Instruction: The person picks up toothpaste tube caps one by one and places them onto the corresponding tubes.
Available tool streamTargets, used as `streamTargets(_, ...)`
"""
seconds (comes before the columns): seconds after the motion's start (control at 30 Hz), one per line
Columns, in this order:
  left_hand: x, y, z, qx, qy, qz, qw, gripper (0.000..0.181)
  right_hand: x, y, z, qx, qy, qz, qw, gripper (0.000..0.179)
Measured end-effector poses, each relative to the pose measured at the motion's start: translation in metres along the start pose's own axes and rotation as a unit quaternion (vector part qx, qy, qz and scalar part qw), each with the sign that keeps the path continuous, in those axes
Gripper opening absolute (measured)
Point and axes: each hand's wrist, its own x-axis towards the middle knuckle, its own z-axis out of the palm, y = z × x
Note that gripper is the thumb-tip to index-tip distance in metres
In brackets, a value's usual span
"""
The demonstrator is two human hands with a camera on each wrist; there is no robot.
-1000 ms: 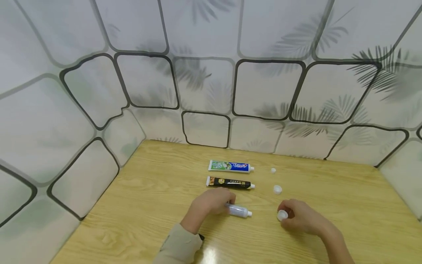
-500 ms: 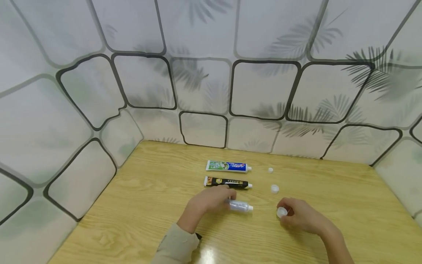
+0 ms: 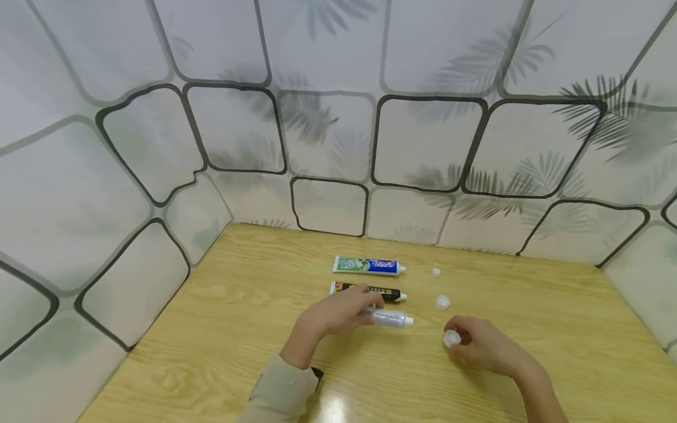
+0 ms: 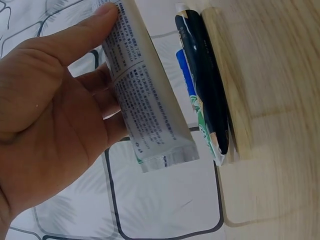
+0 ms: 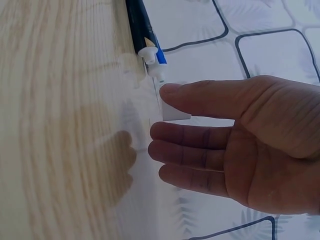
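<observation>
Grips white toothpaste tube (image 3: 388, 318) in left hand (image 3: 335, 314), with thumb on printed face and fingers (image 4: 105, 102) curled behind; points bare nozzle (image 3: 409, 321) to 3 o'clock. At about 4 o'clock from tube, pinches white cap (image 3: 452, 338) in right hand (image 3: 483, 348), with other fingers nearly straight, close together. On worktop (image 3: 254, 282) at 11 o'clock from held tube: black toothpaste tube (image 3: 393, 294), then green-and-blue toothpaste tube (image 3: 367, 265) farther out. Near 12 o'clock from pinched cap: larger cap (image 3: 442, 302), then smaller cap (image 3: 436, 272).

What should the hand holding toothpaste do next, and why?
Probably bring the white toothpaste tube toward the white cap: the left hand holds the tube with its uncapped nozzle facing the right hand, which seems to pinch that cap.
</observation>
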Motion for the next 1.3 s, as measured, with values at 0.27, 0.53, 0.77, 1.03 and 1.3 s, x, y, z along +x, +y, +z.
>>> streamTargets(0.27,-0.001,0.002,-0.008,0.0,0.02,0.05,0.9986,0.027,0.002,-0.005,0.0,-0.013,0.013,-0.013,0.9997,0.026)
streamTargets(0.53,-0.007,0.006,-0.018,-0.021,0.048,0.084,0.9951,0.03,0.005,-0.007,0.0,-0.03,0.019,-0.017,0.9992,0.024)
streamTargets(0.77,-0.01,0.011,-0.025,-0.052,0.054,0.095,0.9927,0.032,0.003,-0.013,-0.002,-0.038,0.038,-0.008,0.9985,0.027)
streamTargets(1.03,-0.013,0.014,-0.032,-0.05,0.074,0.138,0.9863,0.031,-0.002,-0.035,-0.009,-0.04,0.141,-0.018,0.989,0.029)
streamTargets(1.3,-0.018,0.016,-0.036,-0.07,0.089,0.163,0.98,0.029,-0.007,-0.07,-0.015,-0.043,0.207,-0.083,0.9738,0.03)
